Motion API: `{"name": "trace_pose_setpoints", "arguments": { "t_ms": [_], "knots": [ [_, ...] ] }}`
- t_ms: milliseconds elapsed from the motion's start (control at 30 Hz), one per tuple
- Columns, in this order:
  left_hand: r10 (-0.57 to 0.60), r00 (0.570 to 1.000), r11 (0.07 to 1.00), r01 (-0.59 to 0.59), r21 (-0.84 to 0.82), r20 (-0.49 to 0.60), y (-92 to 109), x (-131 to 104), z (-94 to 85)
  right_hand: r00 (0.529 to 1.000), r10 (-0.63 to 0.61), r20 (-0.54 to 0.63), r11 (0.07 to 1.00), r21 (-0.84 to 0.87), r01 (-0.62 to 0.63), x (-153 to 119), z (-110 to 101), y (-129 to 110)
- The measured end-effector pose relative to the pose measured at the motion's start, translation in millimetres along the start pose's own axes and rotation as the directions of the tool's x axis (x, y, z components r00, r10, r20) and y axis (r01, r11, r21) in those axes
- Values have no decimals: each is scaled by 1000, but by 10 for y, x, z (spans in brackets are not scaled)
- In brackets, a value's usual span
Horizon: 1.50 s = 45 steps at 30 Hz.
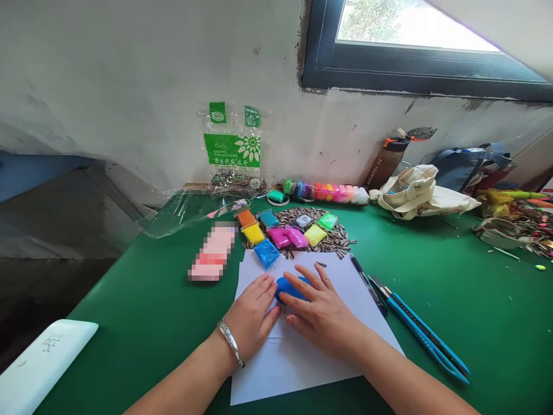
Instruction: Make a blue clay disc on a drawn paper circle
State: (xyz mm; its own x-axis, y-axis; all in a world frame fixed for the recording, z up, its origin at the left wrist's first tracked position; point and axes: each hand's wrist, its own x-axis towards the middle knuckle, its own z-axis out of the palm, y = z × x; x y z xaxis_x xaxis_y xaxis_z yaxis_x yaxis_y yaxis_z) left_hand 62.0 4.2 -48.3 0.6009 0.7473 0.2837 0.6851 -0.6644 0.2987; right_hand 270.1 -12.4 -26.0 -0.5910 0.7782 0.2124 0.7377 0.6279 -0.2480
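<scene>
A flattened lump of blue modelling clay (283, 286) lies on a sheet of white paper (298, 369). My right hand (319, 308) rests over it from the right, fingers spread and partly covering the clay. At the clay's left edge, my left hand (254, 314) lies with its fingers stretched out and its fingertips touching the side. Just beyond the paper's top edge is an opened-looking packet of blue clay (266, 253). Several more coloured clay packets (296, 236) sit on a heap of sunflower seeds (341, 237).
A black pen (367, 282) lies along the paper's right edge, beside blue-handled tools (425, 331). A pixelated pink item (213, 253) and a white device (47, 360) are on the left. At the wall stand a seed bag (233, 150), a bottle (386, 161) and a cloth bag (415, 193).
</scene>
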Motion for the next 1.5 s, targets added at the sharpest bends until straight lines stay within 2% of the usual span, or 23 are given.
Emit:
{"name": "trace_pose_setpoints", "arguments": {
  "t_ms": [167,300,533,800,967,1167,1500],
  "knots": [
    [-3,1000,1000,3,-1,30,-1,-2,-9,996,-10,83,1000,27,8,14,-25,39],
    [-10,999,1000,9,8,43,2,-2,-14,995,-18,97,999,29,15,18,-37,83],
    [-7,996,998,0,71,88,21,7,-17,996,-10,84,1000,-7,10,-5,-48,97],
    [15,1000,998,-17,60,25,5,-20,30,999,22,39,999,-44,-20,23,-11,137],
    [22,999,996,-25,81,35,2,-16,39,998,36,59,999,-33,-34,13,-30,121],
    [20,1000,997,-21,71,15,10,-13,31,997,-14,74,999,-33,16,14,-10,71],
    [24,999,996,-26,85,25,4,-13,45,998,28,51,997,-68,-24,10,8,114]
  ]
}}
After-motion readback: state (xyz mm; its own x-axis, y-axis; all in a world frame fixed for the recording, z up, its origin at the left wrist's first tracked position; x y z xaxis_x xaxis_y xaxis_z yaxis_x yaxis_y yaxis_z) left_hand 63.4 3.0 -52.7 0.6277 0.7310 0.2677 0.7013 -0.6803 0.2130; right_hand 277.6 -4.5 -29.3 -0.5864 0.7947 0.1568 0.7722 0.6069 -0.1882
